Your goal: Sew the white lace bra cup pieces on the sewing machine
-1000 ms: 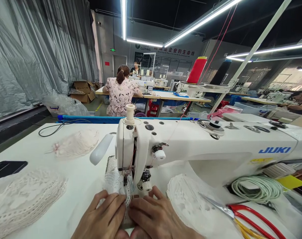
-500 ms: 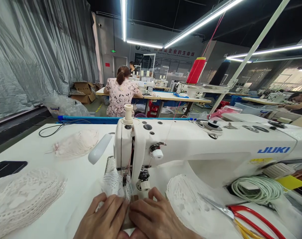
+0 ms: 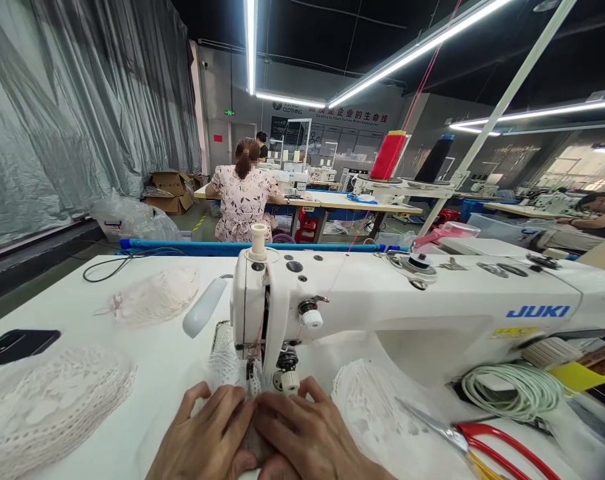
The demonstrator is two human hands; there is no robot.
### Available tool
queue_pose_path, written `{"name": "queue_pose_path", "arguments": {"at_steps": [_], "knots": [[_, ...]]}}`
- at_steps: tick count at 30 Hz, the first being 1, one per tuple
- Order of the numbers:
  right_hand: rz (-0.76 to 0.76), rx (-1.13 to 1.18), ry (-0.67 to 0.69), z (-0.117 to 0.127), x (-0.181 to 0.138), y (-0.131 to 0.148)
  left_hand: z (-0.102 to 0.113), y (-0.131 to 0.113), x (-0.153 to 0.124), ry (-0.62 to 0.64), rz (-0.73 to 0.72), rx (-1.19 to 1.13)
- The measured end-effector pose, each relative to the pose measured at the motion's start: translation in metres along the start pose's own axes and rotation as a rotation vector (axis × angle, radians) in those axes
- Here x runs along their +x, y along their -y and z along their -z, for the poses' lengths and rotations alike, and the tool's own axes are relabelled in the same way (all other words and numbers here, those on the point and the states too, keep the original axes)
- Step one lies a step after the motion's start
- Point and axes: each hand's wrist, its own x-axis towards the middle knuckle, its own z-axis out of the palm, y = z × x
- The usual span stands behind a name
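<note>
My left hand [image 3: 207,437] and my right hand [image 3: 315,437] lie side by side at the near edge of the white table [image 3: 157,360], fingers flat and pressed on a strip of white lace [image 3: 227,370]. The lace runs under the needle of the white JUKI sewing machine [image 3: 392,300], right in front of my fingertips. Both hands' thumbs meet over the fabric; what lies beneath the palms is hidden.
Stacks of white lace pieces lie at left [image 3: 47,407] and right [image 3: 372,407]. A pink-white pile [image 3: 157,297] and a black phone [image 3: 17,343] sit at left. Red-handled scissors [image 3: 482,440] and a coiled green cord [image 3: 512,390] lie at right. A seated person [image 3: 242,193] works beyond.
My hands have stayed on the lace and edged slightly towards the needle. The view has tilted a little; the machine sits lower in the picture.
</note>
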Motion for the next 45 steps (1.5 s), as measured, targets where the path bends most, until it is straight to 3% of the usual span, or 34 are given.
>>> {"name": "queue_pose_path", "arguments": {"at_steps": [9,18,27,37,39,42,45], "knots": [[-0.040,-0.031,0.046,-0.005,-0.002,-0.001,0.000,0.005,0.003,0.069,0.023,-0.006],[-0.022,-0.028,0.033,-0.006,-0.002,0.001,-0.015,0.004,-0.014,0.006,-0.021,0.098],[0.007,-0.070,-0.007,-0.006,-0.001,-0.001,0.004,0.000,0.001,0.027,0.015,0.077],[0.007,-0.086,-0.055,-0.014,-0.004,-0.003,0.001,0.016,0.008,-0.077,-0.008,0.117],[-0.010,-0.063,-0.041,-0.010,-0.003,-0.002,0.006,0.014,0.006,-0.033,-0.023,0.136],[-0.032,-0.018,-0.032,-0.005,-0.001,0.000,0.019,0.010,0.008,0.136,-0.028,0.122],[-0.097,0.055,-0.002,0.001,0.000,0.001,0.032,0.016,0.021,0.249,0.171,0.021]]}}
